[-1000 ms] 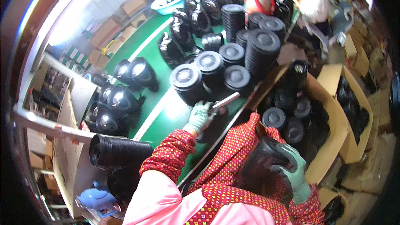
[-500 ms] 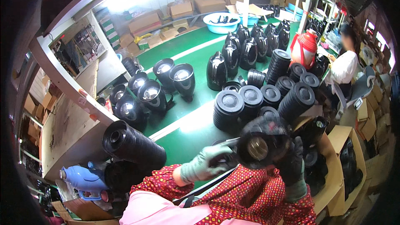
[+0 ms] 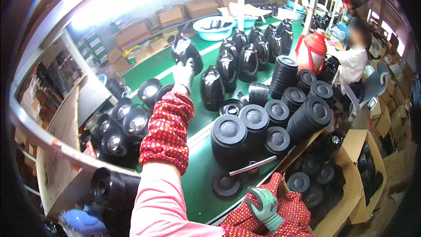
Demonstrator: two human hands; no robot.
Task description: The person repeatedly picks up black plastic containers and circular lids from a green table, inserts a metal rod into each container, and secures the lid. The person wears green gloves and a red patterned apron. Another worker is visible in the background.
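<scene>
Along the green bench [image 3: 197,182], I am counting at least nine standing jugs [image 3: 226,70], the far ones overlapping too much for an exact total. Nine stacks of black discs [image 3: 230,128] are standing or leaning nearer, with one stack on its side [image 3: 258,93], one single disc [image 3: 225,184] and one metal bar [image 3: 252,166]. At least six open-mouthed vessels [image 3: 135,122] are clustering at left; one red-and-white flask [image 3: 312,48] is standing beyond the stacks, and two cardboard cartons [image 3: 356,177] are holding black parts at right.

With the left hand [image 3: 183,75], I am grasping one black jug [image 3: 186,52] to the left of the standing jugs. It is lying just beyond the palm, the gloved fingers curling against its near side; I am not able to tell whether they are enclosing a handle. The right hand [image 3: 265,209] is resting before the patterned apron [image 3: 291,210], thumb and forefinger parted, visibly holding nothing, well apart from the jug.
</scene>
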